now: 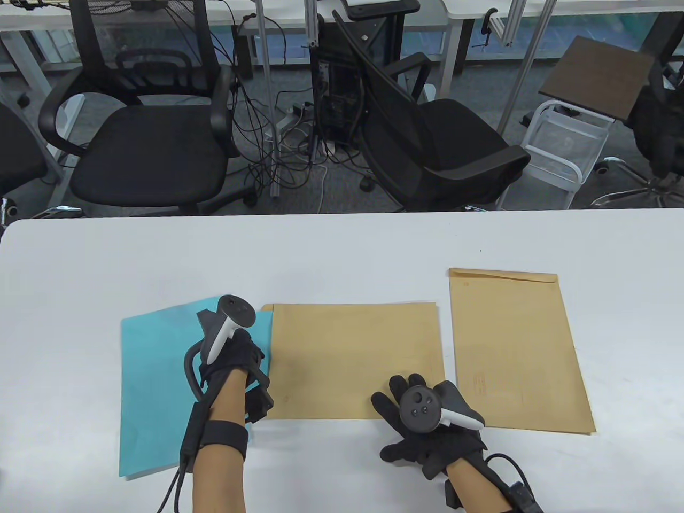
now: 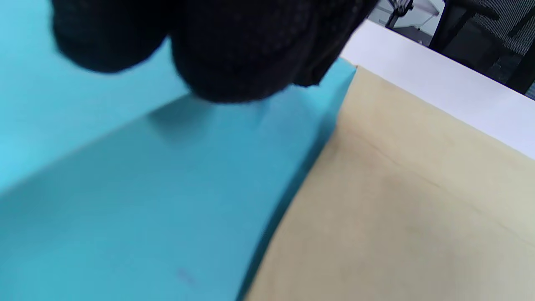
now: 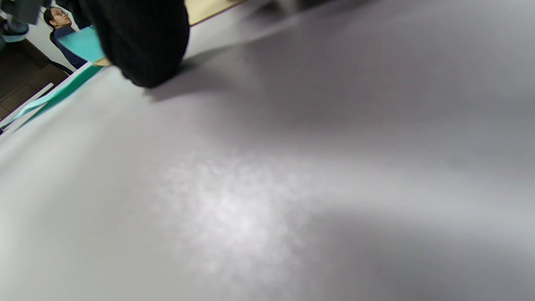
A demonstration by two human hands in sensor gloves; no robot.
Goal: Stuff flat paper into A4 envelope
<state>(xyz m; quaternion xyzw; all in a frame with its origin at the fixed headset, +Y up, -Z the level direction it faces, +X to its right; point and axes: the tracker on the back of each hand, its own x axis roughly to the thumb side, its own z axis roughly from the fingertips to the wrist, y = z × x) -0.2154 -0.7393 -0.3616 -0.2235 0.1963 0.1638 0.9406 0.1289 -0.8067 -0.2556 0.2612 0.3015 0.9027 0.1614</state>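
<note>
A blue sheet of paper (image 1: 155,385) lies on the left of the white table (image 1: 342,251). A brown A4 envelope (image 1: 352,358) lies in the middle, its left edge meeting the sheet's right edge. My left hand (image 1: 243,366) holds the sheet at that right edge. In the left wrist view the sheet (image 2: 167,200) bows up under my fingers (image 2: 234,50), its edge slightly above the envelope (image 2: 397,200). I cannot tell if the sheet is inside. My right hand (image 1: 411,411) rests flat, fingers spread, on the envelope's near right corner.
A second brown envelope (image 1: 515,347) lies upright at the right, close to my right hand. Two black office chairs (image 1: 149,144) and cables stand beyond the table's far edge. In the right wrist view one fingertip (image 3: 142,46) touches the bare table (image 3: 267,188).
</note>
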